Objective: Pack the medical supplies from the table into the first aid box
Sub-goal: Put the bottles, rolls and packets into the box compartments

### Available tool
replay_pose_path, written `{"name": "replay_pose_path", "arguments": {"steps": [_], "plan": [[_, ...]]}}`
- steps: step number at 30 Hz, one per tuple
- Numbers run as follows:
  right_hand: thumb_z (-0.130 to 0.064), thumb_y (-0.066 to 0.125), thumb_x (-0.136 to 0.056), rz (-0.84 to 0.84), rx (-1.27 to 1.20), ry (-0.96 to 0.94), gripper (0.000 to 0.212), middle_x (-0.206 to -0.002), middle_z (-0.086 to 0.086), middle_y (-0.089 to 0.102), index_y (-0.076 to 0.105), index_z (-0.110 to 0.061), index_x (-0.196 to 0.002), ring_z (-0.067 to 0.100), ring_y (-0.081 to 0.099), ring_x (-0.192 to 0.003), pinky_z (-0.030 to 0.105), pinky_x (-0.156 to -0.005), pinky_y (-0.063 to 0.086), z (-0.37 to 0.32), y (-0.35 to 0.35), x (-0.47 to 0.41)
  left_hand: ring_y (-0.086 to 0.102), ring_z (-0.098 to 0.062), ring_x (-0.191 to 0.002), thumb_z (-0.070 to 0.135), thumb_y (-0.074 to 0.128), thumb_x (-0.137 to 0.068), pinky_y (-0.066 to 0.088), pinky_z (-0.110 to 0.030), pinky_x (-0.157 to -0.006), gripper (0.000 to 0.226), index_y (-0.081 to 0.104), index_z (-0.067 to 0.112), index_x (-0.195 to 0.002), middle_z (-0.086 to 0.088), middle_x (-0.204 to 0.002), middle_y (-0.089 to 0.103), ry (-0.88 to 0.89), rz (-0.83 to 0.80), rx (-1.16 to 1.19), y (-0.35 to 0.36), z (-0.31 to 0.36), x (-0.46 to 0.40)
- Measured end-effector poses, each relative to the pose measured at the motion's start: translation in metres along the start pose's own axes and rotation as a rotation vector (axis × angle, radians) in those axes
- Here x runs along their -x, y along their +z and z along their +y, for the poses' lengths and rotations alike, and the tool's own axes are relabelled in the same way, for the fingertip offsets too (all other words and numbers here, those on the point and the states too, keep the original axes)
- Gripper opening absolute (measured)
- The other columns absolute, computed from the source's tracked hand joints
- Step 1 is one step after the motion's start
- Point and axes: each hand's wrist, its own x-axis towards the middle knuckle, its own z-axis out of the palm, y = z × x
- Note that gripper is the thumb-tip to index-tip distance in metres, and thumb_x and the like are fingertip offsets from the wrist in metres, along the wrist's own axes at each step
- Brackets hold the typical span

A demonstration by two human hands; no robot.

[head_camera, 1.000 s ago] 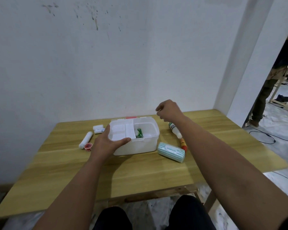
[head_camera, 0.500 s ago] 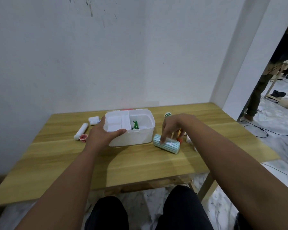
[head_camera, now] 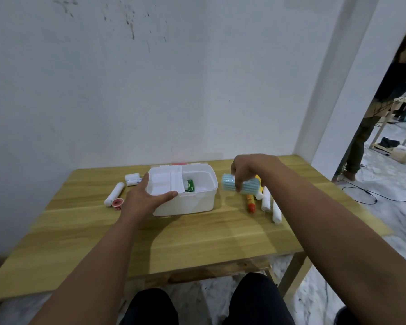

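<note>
The white first aid box (head_camera: 192,202) stands open in the middle of the wooden table (head_camera: 197,240), with a green packet (head_camera: 189,186) inside. My left hand (head_camera: 143,200) grips the box's near left corner. My right hand (head_camera: 246,171) holds a light blue striped roll (head_camera: 246,186) in the air just right of the box. Below it lie an orange-red tube (head_camera: 250,204) and two white rolls (head_camera: 265,200) (head_camera: 276,211). Left of the box lie a long white roll (head_camera: 114,193), a small red-rimmed tape (head_camera: 117,203) and a small white packet (head_camera: 133,179).
A white wall runs behind the table's far edge. At the right is a doorway where a person's legs (head_camera: 359,146) stand, with black cables (head_camera: 370,198) on the floor. My knees (head_camera: 206,303) are under the table's near edge.
My right hand dropped from above the box's right side onto the blue striped roll and has lifted it off the table. My left hand stays on the box.
</note>
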Motion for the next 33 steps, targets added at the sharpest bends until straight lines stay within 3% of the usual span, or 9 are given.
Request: {"name": "replay_pose_path", "arguments": {"steps": [3,8,14,25,33], "plan": [[-0.021,0.086,-0.078,0.114,-0.071,-0.057,0.058,-0.12,0.006,0.062,0.065,-0.013,-0.131,0.028,0.06,-0.1,0.035,-0.066,0.05,-0.007,-0.016,0.004,0.042,-0.028,-0.139,0.083,0.074,-0.054,0.047,-0.049,-0.1,0.126,0.025,0.029,-0.158,-0.002,-0.156,0.042,-0.003,-0.007,-0.021,0.0,-0.001,-0.001],[-0.022,0.089,-0.074,0.238,-0.102,-0.177,0.058,-0.12,0.006,0.065,0.067,-0.013,-0.127,0.026,0.062,-0.101,0.029,-0.059,0.047,-0.034,-0.026,0.0,0.042,-0.027,-0.139,0.089,0.07,-0.046,0.048,-0.05,-0.101,0.133,0.026,0.031,-0.158,0.0,-0.155,0.043,-0.007,-0.015,0.001,-0.001,-0.001,-0.001],[-0.023,0.093,-0.065,0.19,0.026,-0.232,0.053,-0.108,0.003,0.07,0.07,-0.014,-0.112,0.028,0.066,-0.1,0.045,-0.088,0.057,-0.077,-0.012,-0.02,0.041,-0.028,-0.14,0.079,0.076,-0.057,0.047,-0.048,-0.1,0.123,0.026,0.029,-0.158,-0.002,-0.157,0.041,0.001,0.007,-0.02,0.001,0.002,0.001],[-0.014,0.09,-0.067,0.159,0.113,-0.247,0.056,-0.111,0.006,0.067,0.065,-0.014,-0.117,0.029,0.066,-0.101,0.047,-0.09,0.057,-0.095,0.005,-0.031,0.042,-0.029,-0.139,0.082,0.073,-0.056,0.048,-0.048,-0.099,0.125,0.024,0.03,-0.159,-0.003,-0.157,0.041,0.001,-0.005,-0.049,0.001,0.0,-0.001],[-0.016,0.087,-0.07,0.13,0.067,-0.268,0.044,-0.107,0.004,0.071,0.069,-0.014,-0.11,0.027,0.068,-0.094,0.045,-0.087,0.059,-0.101,0.019,-0.041,0.042,-0.029,-0.138,0.074,0.077,-0.06,0.049,-0.045,-0.096,0.121,0.024,0.029,-0.159,-0.003,-0.157,0.041,0.004,0.002,-0.029,0.001,0.003,0.001]]}}
